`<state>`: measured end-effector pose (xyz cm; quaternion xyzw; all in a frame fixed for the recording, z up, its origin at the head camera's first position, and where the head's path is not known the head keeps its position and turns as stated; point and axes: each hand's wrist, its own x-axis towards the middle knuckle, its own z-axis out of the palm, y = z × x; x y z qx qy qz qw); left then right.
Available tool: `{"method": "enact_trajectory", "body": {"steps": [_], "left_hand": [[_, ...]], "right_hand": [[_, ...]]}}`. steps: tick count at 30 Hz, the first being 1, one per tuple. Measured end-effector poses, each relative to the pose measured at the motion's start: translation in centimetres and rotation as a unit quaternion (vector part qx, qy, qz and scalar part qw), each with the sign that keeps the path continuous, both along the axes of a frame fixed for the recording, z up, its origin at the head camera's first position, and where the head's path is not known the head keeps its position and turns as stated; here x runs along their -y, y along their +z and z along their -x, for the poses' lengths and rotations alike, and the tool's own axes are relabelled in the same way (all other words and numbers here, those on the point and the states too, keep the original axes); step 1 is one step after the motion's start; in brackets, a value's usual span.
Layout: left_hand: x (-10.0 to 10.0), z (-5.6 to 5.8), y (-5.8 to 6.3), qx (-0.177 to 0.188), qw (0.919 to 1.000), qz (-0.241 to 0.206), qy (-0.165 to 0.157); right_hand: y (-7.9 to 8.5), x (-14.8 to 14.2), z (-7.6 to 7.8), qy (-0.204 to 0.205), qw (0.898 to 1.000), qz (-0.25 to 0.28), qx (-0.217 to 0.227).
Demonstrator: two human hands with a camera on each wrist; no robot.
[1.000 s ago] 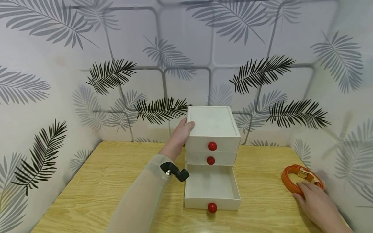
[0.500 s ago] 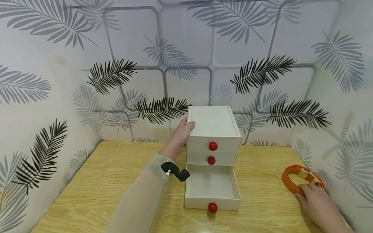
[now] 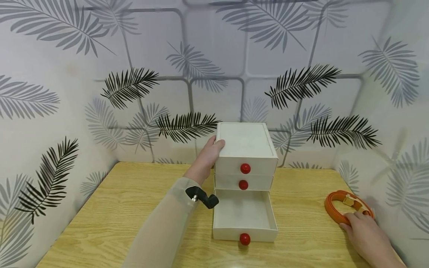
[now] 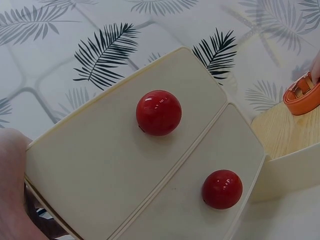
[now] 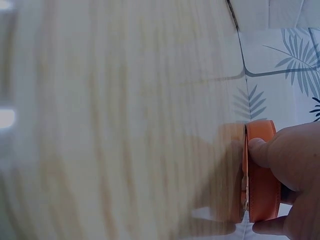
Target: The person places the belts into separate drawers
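Note:
A white drawer unit (image 3: 246,139) with round red knobs stands on the table. My left hand (image 3: 206,158) holds its upper left edge, thumb over the top and the other fingers at the side, partly hidden. Its bottom drawer (image 3: 241,216) is pulled out with nothing inside; the two above are closed. At the far right, my right hand (image 3: 366,232) grips the near side of a coiled orange belt (image 3: 335,210) with a gold buckle (image 3: 348,200). In the right wrist view, the thumb presses one side of the belt (image 5: 265,185), with fingers at its lower edge.
The wooden table (image 3: 134,208) runs between patterned walls (image 3: 214,56). The right wall rises close beside the belt. Bare wood lies left of the drawer unit and between it and the belt. A black camera mount (image 3: 201,197) sits on the left wrist.
Over the last second the fingers of my right hand have drawn in slightly on the belt. My left hand and the drawer unit stay in place.

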<state>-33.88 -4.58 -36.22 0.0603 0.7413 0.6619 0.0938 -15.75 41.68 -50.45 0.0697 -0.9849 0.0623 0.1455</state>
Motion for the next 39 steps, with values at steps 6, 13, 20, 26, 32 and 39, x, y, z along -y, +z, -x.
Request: {"method": "enact_trajectory", "body": {"steps": [6,13,20,26,32,39], "left_hand": [[-0.1,-0.2,0.1,-0.001,1.0,0.002,0.001],[-0.3,-0.2,0.0,-0.001,0.9999,0.011,0.003],[-0.4,-0.2,0.0,0.0,0.9999,0.011,0.006],[-0.4,-0.1,0.2,0.005,0.9998,0.018,0.01],[-0.3,0.1,0.2,0.004,0.9998,0.016,0.008],[-0.1,0.0,0.2,0.006,0.9999,0.015,0.007]], "right_hand": [[-0.2,-0.2,-0.1,0.001,1.0,0.005,0.002],[-0.3,-0.1,-0.3,-0.004,1.0,0.011,0.005],[-0.4,0.3,-0.6,-0.007,1.0,0.018,-0.013],[-0.4,1.1,-0.8,0.01,0.997,0.017,-0.074],[0.4,2.3,-1.0,0.013,0.997,0.019,-0.077],[1.8,4.0,-1.1,0.027,0.995,0.013,-0.09]]}}
